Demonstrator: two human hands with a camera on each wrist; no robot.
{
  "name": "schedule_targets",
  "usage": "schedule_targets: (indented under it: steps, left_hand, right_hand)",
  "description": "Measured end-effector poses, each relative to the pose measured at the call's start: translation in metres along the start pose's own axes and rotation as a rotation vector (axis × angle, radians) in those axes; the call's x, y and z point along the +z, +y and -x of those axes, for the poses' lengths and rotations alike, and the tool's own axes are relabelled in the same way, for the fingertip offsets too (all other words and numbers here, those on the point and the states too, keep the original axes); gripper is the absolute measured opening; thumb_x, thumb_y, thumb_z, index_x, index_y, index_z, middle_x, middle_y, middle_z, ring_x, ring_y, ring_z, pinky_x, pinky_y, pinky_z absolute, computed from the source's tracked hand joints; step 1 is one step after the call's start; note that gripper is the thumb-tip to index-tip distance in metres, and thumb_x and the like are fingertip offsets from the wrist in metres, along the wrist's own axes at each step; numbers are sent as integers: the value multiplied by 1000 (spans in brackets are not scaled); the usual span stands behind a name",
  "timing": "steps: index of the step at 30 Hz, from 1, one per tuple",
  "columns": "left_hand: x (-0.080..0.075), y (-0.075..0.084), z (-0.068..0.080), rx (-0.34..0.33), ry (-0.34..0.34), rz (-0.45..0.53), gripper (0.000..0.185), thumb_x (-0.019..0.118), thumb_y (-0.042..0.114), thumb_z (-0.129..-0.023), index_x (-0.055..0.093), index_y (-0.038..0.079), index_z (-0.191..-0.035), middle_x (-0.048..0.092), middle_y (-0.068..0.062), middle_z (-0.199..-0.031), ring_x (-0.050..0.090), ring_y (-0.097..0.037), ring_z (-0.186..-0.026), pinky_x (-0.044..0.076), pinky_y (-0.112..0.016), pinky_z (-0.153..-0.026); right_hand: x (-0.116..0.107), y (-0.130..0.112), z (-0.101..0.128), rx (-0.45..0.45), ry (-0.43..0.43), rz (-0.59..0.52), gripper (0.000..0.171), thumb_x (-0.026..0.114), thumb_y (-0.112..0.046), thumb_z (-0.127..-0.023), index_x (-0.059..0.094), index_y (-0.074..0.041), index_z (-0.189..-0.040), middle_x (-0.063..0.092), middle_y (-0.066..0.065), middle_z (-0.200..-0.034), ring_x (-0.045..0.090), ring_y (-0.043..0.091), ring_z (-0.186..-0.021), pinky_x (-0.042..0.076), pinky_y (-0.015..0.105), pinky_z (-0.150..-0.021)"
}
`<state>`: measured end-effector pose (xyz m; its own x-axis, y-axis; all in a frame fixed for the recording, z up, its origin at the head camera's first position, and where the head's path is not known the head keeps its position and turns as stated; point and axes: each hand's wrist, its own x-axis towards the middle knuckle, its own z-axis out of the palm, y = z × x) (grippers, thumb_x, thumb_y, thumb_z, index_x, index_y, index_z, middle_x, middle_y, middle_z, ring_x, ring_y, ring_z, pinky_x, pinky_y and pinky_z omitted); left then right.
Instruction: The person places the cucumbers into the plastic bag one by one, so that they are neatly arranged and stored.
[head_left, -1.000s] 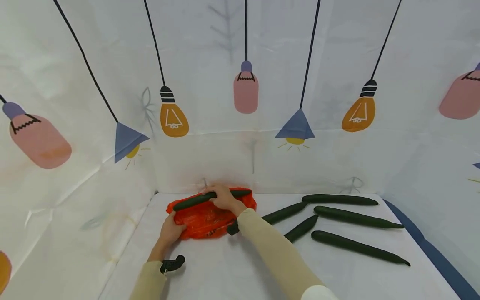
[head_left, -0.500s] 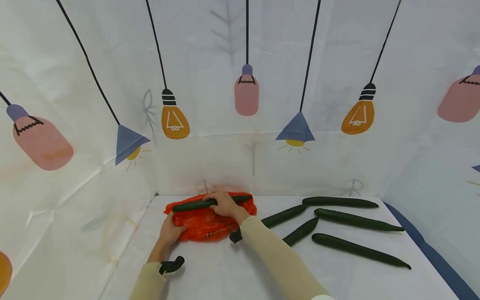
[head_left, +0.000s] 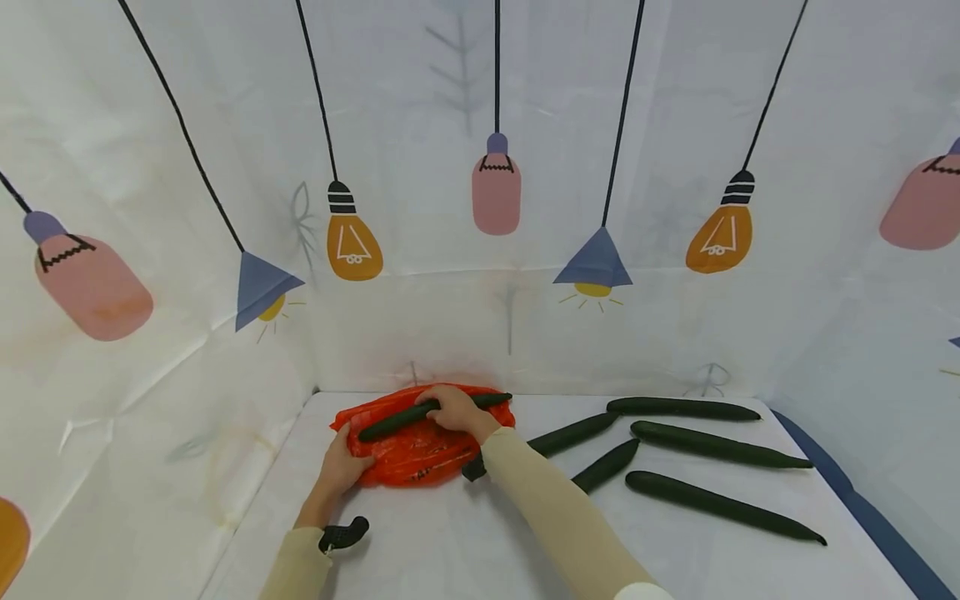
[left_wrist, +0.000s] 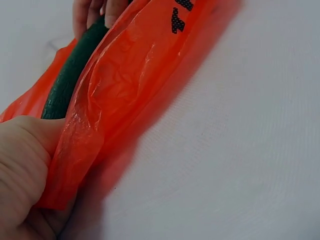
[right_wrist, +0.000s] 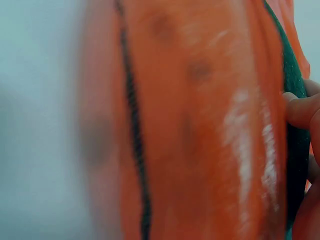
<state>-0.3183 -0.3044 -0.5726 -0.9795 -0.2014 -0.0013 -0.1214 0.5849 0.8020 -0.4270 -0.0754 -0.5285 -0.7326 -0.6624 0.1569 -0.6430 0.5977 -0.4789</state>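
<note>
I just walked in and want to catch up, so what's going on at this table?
A person's right hand grips a cucumber along a bag, while the left hand pinches the near left edge of the bag. Whether the cucumber is fully inside, I can't tell. Other cucumbers lie to the right on the table, two partly hidden by the right sleeve.

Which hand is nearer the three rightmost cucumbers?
Right. The right hand grips a cucumber left of those three cucumbers; the left hand holds the red bag farther left.
</note>
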Motion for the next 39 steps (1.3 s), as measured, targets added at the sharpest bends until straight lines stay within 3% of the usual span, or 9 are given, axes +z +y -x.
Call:
schedule_targets:
  steps: [7, 15, 25, 33, 39]
  left_hand:
    - [-3, 8, 2, 4, -51, -95, 90, 69, 13, -70, 13, -2, -138, 28, -25, -135, 28, -39, -120, 24, -55, -96]
    - [-9, 24, -2, 102, -24, -221, 88, 68, 5, -67, 15, -3, -138, 38, -26, -128, 40, -40, -109, 34, -54, -89]
    - [-3, 16, 4, 67, -38, -162, 86, 66, 5, -70, 14, -4, -138, 32, -25, -133, 33, -38, -117, 30, -54, -93]
    - [-1, 6, 7, 59, -9, -115, 89, 70, 22, -73, 15, 0, -139, 30, -23, -135, 31, -39, -119, 28, -55, -93]
    - [-2, 1, 12, 58, 3, -136, 102, 76, 33, -66, 14, 1, -139, 31, -23, -135, 30, -40, -119, 26, -55, -94]
  right_hand:
    - [-13, -2, -12, -2, -16, -20, 29, 60, -12, -82, 62, -24, -109, 52, -8, -114, 45, 13, -107, 36, 31, -92]
    - [-19, 1, -21, -29, 35, -61, 28, 61, -9, -81, 63, -20, -107, 52, -4, -108, 46, 15, -100, 38, 31, -88]
    - [10, 2, -14, 146, 17, -26, 30, 63, -16, -81, 62, -29, -108, 56, -13, -108, 48, 9, -102, 36, 32, -93]
    - [20, -5, -18, 91, 67, 85, 30, 63, -15, -80, 64, -30, -106, 57, -11, -107, 47, 15, -104, 32, 39, -94]
    - [25, -10, -17, 39, 104, 77, 29, 62, -16, -81, 63, -30, -107, 56, -11, -109, 47, 15, -105, 31, 40, -95]
